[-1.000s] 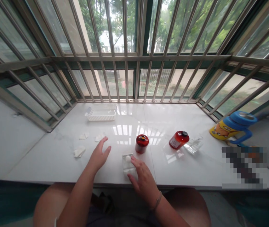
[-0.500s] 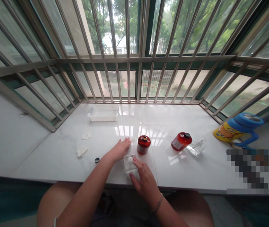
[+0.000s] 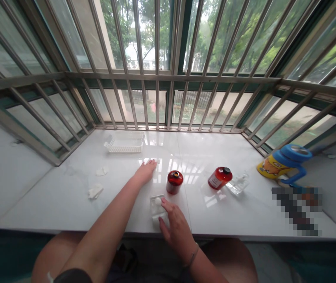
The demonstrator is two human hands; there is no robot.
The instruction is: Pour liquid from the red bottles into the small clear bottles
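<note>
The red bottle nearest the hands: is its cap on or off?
Off: the red bottle shows an open neck, while the other bottle, farther right, wears a black cap.

Beyond the left hand (image 3: 146,171) a basket (image 3: 123,148) is set, left of the right hand (image 3: 178,226) a box (image 3: 155,211), with one bottle (image 3: 174,184) ahead and another bottle (image 3: 216,180) farther right.

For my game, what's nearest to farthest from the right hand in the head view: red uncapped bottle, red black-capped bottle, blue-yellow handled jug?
1. Red uncapped bottle, just beyond the right hand.
2. Red black-capped bottle, farther right.
3. Blue-yellow jug, far right.
</note>
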